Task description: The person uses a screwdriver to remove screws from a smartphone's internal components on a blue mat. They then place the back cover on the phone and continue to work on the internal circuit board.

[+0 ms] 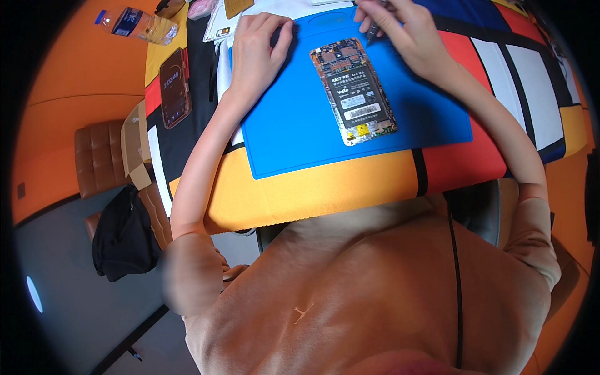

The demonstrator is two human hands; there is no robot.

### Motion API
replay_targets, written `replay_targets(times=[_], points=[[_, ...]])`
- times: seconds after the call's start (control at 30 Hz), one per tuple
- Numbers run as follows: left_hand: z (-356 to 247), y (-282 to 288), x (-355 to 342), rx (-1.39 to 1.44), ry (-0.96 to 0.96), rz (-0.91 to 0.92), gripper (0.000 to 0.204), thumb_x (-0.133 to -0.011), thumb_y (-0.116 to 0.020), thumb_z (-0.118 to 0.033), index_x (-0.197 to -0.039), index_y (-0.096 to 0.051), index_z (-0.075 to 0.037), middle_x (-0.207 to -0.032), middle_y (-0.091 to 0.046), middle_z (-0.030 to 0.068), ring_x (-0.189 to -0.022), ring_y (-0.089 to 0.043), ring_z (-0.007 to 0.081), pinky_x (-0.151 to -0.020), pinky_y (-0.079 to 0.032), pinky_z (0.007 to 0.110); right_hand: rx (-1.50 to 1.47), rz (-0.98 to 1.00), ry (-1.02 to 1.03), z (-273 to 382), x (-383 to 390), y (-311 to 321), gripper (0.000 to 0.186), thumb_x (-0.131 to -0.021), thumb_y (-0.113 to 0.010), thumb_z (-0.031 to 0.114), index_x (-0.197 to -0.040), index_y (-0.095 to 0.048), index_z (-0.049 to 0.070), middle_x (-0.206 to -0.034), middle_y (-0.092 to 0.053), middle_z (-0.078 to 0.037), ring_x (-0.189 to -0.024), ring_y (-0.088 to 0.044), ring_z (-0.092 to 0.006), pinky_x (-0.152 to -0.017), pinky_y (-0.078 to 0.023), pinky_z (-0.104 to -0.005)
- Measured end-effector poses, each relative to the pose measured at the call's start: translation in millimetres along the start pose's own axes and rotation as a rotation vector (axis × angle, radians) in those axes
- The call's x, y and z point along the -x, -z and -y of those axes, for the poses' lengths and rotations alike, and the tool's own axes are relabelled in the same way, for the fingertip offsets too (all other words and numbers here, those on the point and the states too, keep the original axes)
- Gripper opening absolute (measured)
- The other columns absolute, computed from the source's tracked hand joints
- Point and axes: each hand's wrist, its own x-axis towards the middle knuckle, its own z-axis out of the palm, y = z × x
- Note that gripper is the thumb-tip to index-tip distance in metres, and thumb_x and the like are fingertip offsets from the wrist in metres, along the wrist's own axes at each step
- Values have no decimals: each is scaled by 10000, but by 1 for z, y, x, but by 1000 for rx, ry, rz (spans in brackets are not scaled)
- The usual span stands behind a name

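An opened smartphone lies on a blue work mat, its circuit board bare at the far end and a black battery filling the middle. My right hand is beyond the phone's far right corner, fingers closed round a thin dark pen-shaped tool. The tool's tip points down near the board, apart from it as far as I can tell. To the left, my left hand rests at the mat's far left edge. Its thumb and forefinger curl together, with a small dark thing at the tips that I cannot make out.
A second phone with a lit screen lies at the table's left. Beyond it a water bottle lies tilted near the edge. The tablecloth has coloured blocks. A cardboard box and a dark bag are below left.
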Motion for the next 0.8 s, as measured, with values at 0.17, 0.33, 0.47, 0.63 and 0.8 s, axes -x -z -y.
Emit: replay_targets(times=[0.17,0.33,0.47,0.63,0.8], points=[[-1,1,1,-3,33,18,200,-958,-651,-197,-909,-736,-22,-923,-704,102,-929,-586,277,-834,-489,381,54,66,25,-2,3,1,127,-1056,-497,51,-1176,-482,16,-877,-611,-72,-744,-620,-119,-686,-511,-255],[0,1,1,-41,-2,-1,152,-960,-656,-176,-928,-694,-33,-926,-702,73,-908,-590,264,-817,-491,364,-131,25,-32,-2,7,0,145,-1061,-493,56,-1197,-464,18,-881,-618,-77,-759,-637,-124,-687,-523,-257],[0,0,1,-30,10,-5,137,-944,-657,-164,-925,-685,-31,-927,-704,76,-909,-591,269,-824,-491,369,-146,89,1,-3,7,-5,151,-1059,-494,49,-1201,-454,20,-877,-623,-79,-759,-649,-129,-680,-531,-261],[1,1,1,-25,1,0,141,-947,-654,-169,-924,-685,-34,-927,-707,72,-911,-593,272,-818,-495,371,-124,106,-49,0,10,-4,142,-1057,-494,43,-1192,-458,19,-867,-626,-77,-762,-656,-132,-686,-536,-263],[0,0,1,23,23,4,203,-940,-646,-189,-884,-719,-8,-907,-699,124,-917,-578,289,-845,-475,400,-116,92,-36,4,11,-5,151,-1054,-494,39,-1200,-460,16,-872,-634,-83,-767,-659,-132,-688,-538,-264]])
